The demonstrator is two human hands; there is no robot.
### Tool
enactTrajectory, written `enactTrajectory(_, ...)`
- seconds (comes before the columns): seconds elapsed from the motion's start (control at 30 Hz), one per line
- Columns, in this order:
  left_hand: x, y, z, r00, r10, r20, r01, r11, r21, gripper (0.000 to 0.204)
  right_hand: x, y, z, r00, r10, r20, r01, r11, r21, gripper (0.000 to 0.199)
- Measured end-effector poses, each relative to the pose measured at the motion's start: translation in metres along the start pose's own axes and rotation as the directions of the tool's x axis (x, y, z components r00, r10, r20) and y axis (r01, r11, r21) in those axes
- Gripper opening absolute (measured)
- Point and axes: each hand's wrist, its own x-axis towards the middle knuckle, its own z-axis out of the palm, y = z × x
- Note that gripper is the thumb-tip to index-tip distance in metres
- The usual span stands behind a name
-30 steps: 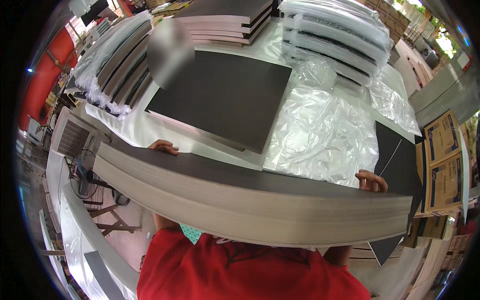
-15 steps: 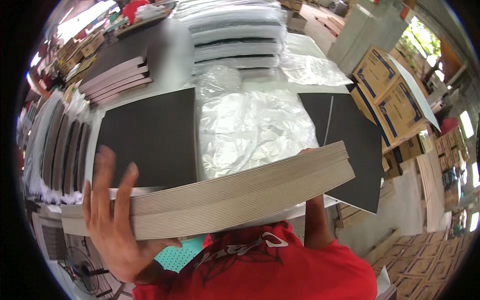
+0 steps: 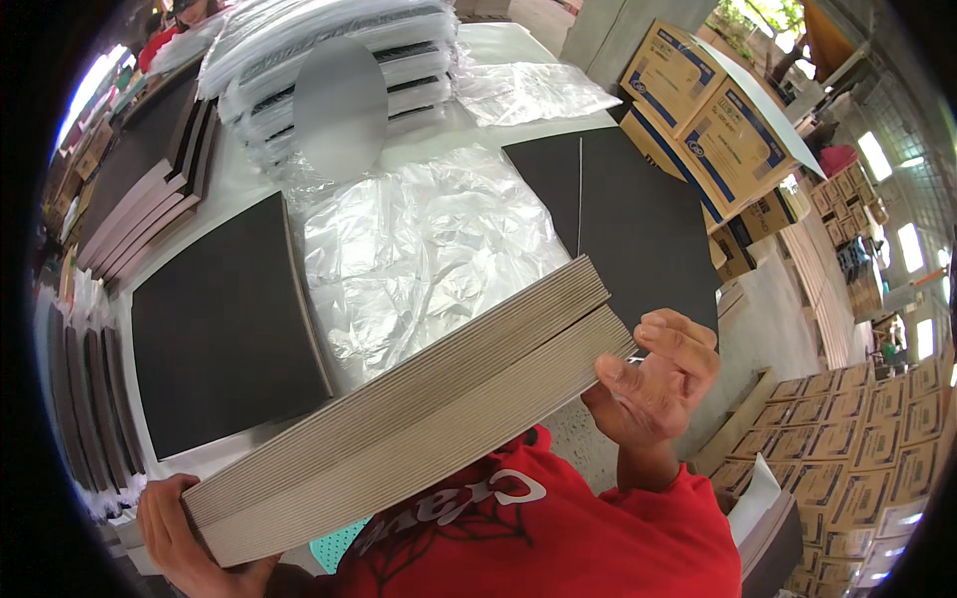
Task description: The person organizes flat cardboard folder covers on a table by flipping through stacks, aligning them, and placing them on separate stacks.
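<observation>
A thick stack of thin grey boards lies aslant across the front of me, edges upward, in two offset bundles. My left hand is closed round its lower left end, with fingers over the corner and the thumb below. At the upper right end is my right hand. Its fingers are bent and apart from the thumb, and the thumb and fingertips are at the stack's corner without wrapping round it. Beyond the stack lie clear plastic sheeting, a black board pile on the left and a black board on the right.
Plastic-wrapped stacks stand at the back of the white table. Dark-topped board piles and upright wrapped bundles line the left. Cardboard cartons rise at the right, with more cartons lower down.
The stack has tilted, its left end dropping towards me. My left hand has gone from spread fingers to gripping that end. My right hand has come from behind the stack to its right end.
</observation>
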Motion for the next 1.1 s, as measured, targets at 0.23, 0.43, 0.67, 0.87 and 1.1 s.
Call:
enactTrajectory(0.23, 0.004, 0.004, 0.0, 1.0, -0.012, -0.004, 0.012, 1.0, 0.002, 0.072, 0.002, -0.001, -0.004, 1.0, -0.02, -0.023, 0.02, 1.0, 0.001, 0.032)
enactTrajectory(0.43, 0.002, 0.002, 0.0, 1.0, -0.001, -0.001, 0.001, 1.0, 0.009, 0.072, 0.011, -0.005, -0.011, 0.998, -0.006, 0.055, 0.003, 0.998, 0.056, 0.025)
enactTrajectory(0.67, -0.01, -0.008, 0.007, 1.0, -0.012, 0.016, 0.011, 0.999, 0.047, 0.083, 0.008, -0.006, -0.012, 1.0, -0.016, 0.022, 0.014, 0.996, 0.092, 0.023)
enactTrajectory(0.87, -0.008, -0.008, 0.001, 1.0, 0.011, 0.025, -0.012, 1.0, 0.028, 0.078, 0.004, -0.009, -0.009, 0.999, -0.013, -0.038, 0.017, 0.996, 0.092, 0.021)
enactTrajectory(1.1, -0.019, -0.031, 0.02, 0.999, -0.029, 0.032, 0.026, 0.997, 0.07, 0.094, 0.007, -0.008, -0.011, 0.997, 0.056, 0.055, -0.064, 0.986, 0.155, 0.025)
